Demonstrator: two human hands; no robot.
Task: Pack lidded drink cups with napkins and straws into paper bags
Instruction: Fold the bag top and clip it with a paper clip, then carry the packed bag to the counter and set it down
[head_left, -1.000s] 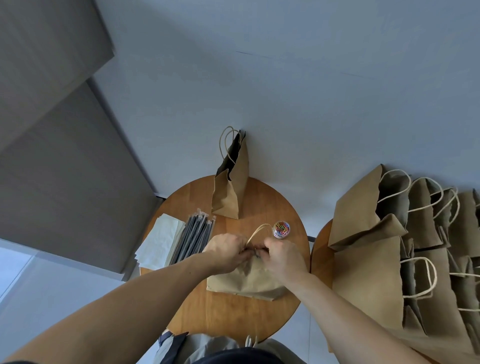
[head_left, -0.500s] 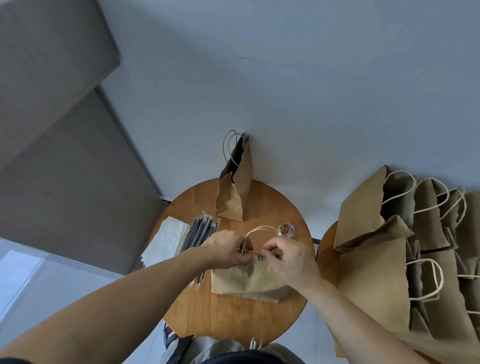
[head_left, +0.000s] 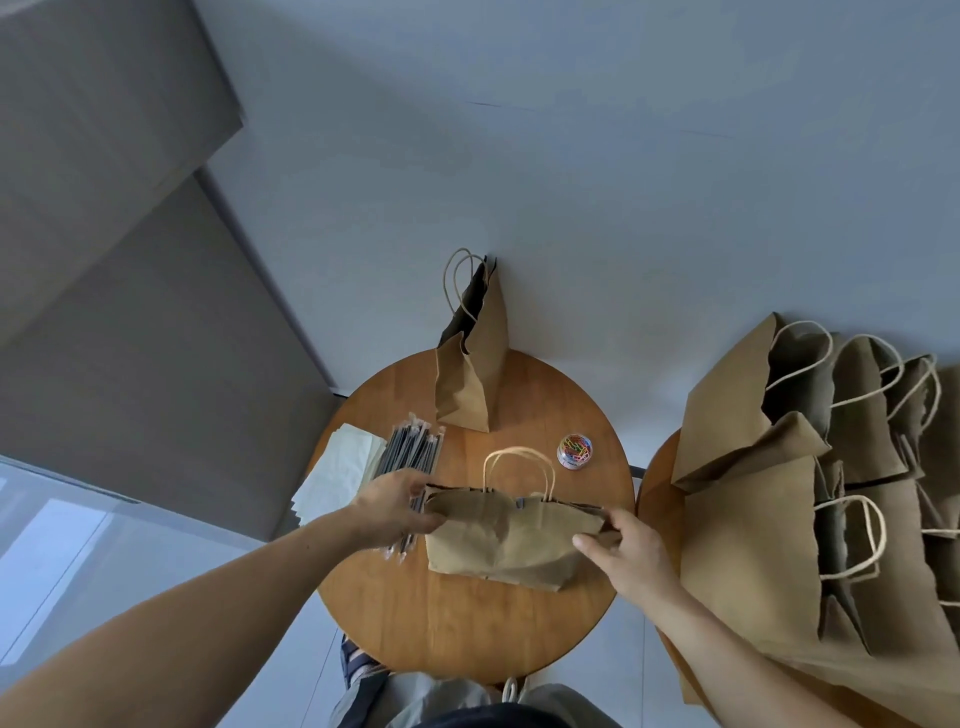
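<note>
The round wooden table (head_left: 467, 629) fills the middle of my view, and at its 3 o'clock a second wooden top (head_left: 655, 512) sits just beside it, nearly covered by a crowd of brown paper bags with twisted cord handles (head_left: 753, 525), some upright with open mouths and others leaning on their neighbours. At the centre of the round table lies the brown paper bag with 2 pale looped handles (head_left: 509, 538), its top edges closed together and facing 12 o'clock, with the handles arching up over the wood. A second brown paper bag, narrow and upright (head_left: 475, 379), stands at the table's 12 o'clock rim against the pale wall, well apart from the one I hold. At 9 o'clock a stack of white paper napkins (head_left: 337, 478) overhangs the edge, and touching its right side is a bundle of dark straws in clear wrappers (head_left: 413, 457), running from 10 o'clock toward me. My left hand (head_left: 392, 506) reaches over those straws and pinches the bag's left top corner, thumb above and fingers under. My right hand (head_left: 631, 558) grips the right end, thumb pressed on the near face and fingers curled behind. At 1 o'clock, near the handles, sits a small clear round tub of coloured paper clips (head_left: 574, 451).
</note>
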